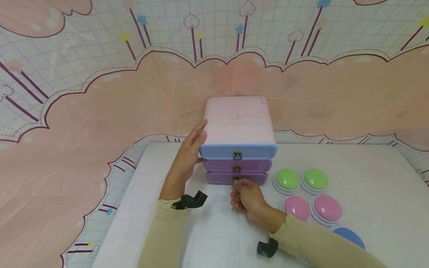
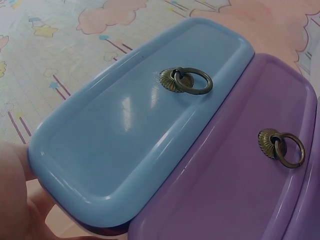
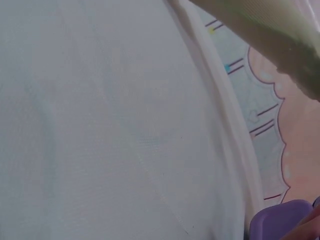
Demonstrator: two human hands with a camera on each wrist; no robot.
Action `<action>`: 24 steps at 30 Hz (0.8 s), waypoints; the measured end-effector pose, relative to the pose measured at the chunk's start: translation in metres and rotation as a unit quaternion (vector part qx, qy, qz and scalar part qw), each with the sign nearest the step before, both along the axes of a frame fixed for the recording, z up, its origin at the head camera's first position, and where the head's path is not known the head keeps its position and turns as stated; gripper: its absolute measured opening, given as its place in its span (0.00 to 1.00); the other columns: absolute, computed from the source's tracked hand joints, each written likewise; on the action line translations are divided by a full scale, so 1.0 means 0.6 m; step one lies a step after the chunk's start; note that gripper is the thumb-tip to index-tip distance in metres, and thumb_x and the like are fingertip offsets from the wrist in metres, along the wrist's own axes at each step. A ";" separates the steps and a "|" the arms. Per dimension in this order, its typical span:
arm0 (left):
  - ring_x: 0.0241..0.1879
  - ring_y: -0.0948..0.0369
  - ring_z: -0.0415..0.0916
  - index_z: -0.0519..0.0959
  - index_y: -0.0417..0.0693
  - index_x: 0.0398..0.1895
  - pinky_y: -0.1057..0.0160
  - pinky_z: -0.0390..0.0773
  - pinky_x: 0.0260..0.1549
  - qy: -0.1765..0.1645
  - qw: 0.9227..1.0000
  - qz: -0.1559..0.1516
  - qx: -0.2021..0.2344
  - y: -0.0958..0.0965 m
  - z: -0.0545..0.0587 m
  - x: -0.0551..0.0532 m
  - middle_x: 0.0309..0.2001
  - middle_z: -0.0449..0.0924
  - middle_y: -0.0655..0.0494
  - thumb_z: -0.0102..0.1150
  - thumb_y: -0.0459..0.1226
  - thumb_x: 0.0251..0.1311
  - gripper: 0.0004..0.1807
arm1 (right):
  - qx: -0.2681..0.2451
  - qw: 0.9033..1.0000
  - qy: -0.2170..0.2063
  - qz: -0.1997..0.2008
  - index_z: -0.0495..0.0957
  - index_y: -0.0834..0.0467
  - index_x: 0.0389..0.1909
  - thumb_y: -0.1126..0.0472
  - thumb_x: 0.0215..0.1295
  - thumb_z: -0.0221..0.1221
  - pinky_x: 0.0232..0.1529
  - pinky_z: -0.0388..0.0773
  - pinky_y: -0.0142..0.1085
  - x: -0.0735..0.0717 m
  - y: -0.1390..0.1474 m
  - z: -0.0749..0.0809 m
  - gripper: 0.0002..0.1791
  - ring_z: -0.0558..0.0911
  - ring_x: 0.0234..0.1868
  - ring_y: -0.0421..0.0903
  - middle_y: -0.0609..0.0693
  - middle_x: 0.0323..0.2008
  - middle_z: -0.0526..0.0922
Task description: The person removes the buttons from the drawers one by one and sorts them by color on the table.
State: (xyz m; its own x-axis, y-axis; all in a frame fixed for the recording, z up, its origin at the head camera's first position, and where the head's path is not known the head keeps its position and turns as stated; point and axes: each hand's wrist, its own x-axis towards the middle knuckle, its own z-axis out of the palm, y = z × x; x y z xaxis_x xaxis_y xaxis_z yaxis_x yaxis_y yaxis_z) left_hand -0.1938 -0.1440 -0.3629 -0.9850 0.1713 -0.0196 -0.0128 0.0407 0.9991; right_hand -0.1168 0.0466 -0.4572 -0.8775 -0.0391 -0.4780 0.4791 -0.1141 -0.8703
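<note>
A small drawer box with a pale pink top stands on the table, its front facing me. A light blue drawer is uppermost, above a purple middle drawer and a purple bottom drawer. Each front carries a bronze ring pull; the upper one shows large in the left wrist view. My left hand lies along the box's left side, fingers extended against it. With thumb and forefinger, my right hand pinches the bottom drawer's ring pull.
To the right are domed push buttons on white bases: two green, two pink and a blue one partly behind the right sleeve. The white table meets a patterned cloth backdrop behind the box.
</note>
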 end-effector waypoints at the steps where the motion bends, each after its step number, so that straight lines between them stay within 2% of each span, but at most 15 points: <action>1: 0.79 0.51 0.52 0.63 0.77 0.76 0.20 0.62 0.60 0.000 1.000 0.001 0.001 0.000 0.000 0.000 0.81 0.53 0.64 0.48 0.53 0.77 0.27 | 0.001 1.000 -0.001 -0.001 0.73 0.63 0.44 0.59 0.79 0.51 0.17 0.72 0.27 -0.001 0.000 0.000 0.09 0.77 0.16 0.38 0.48 0.24 0.79; 15: 0.79 0.51 0.53 0.63 0.78 0.76 0.21 0.63 0.60 -0.001 1.000 -0.003 -0.002 0.001 -0.002 -0.001 0.81 0.53 0.67 0.48 0.53 0.76 0.27 | 0.005 1.000 -0.010 0.007 0.75 0.65 0.48 0.59 0.79 0.52 0.19 0.73 0.27 -0.015 0.009 0.004 0.12 0.78 0.18 0.38 0.47 0.25 0.79; 24: 0.78 0.48 0.55 0.62 0.81 0.76 0.22 0.62 0.61 -0.003 1.000 -0.011 0.009 -0.002 -0.005 -0.003 0.81 0.50 0.69 0.46 0.56 0.77 0.26 | 0.002 1.000 -0.007 0.026 0.74 0.65 0.53 0.59 0.80 0.49 0.18 0.72 0.27 -0.009 0.016 0.000 0.13 0.78 0.16 0.38 0.47 0.25 0.79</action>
State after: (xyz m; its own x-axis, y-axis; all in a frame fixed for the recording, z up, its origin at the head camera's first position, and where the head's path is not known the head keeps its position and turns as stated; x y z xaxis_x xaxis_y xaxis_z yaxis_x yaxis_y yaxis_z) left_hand -0.1957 -0.1453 -0.3658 -0.9808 0.1936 -0.0222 -0.0179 0.0238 0.9996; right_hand -0.1224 0.0559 -0.4574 -0.8673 -0.0817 -0.4911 0.4970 -0.0846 -0.8636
